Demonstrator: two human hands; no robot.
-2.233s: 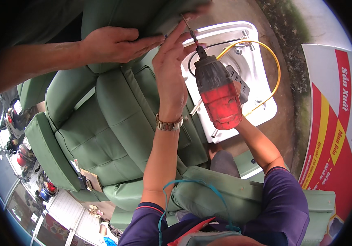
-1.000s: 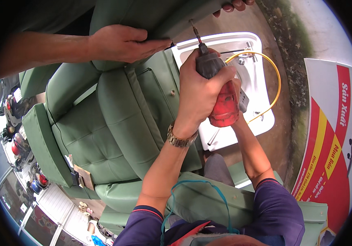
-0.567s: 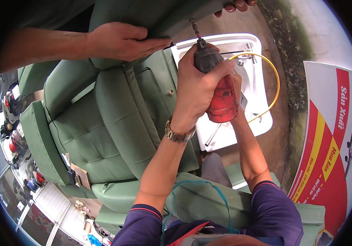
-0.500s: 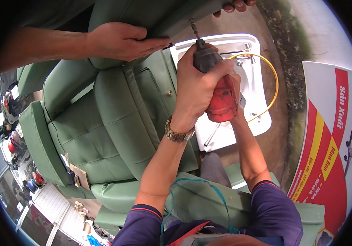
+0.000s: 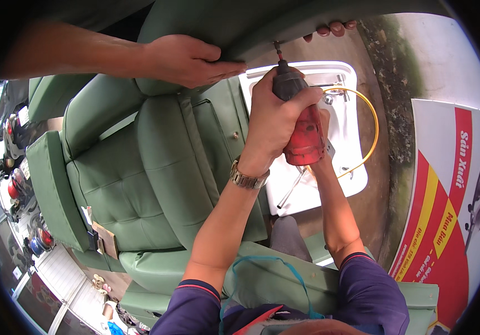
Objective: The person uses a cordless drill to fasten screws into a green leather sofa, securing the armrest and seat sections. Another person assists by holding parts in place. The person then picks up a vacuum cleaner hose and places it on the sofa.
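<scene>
A red and black power driver (image 5: 305,137) points away from me, its bit (image 5: 279,53) meeting the underside edge of a green padded panel (image 5: 223,33). My left hand (image 5: 270,117), with a metal watch at the wrist, is closed round the driver's dark front body. Behind the tool, my right hand (image 5: 325,120) is closed on its grip; most of its fingers are hidden. Another person's hand (image 5: 187,60) lies along the panel's near edge at left. Fingertips of a further hand (image 5: 335,29) curl under that edge at right.
Below the tool sits a white basin (image 5: 343,192) with a faucet (image 5: 337,84) and a yellow hose (image 5: 376,120). A green tufted reclining chair (image 5: 128,190) fills the left. A printed red and white sign (image 5: 446,190) stands at right, and parked motorbikes (image 5: 19,184) line the far left.
The view has shifted slightly, with the basin lower in the picture. Panel, driver tip and the other person's hands appear a little further right. My grip on the driver is the same.
</scene>
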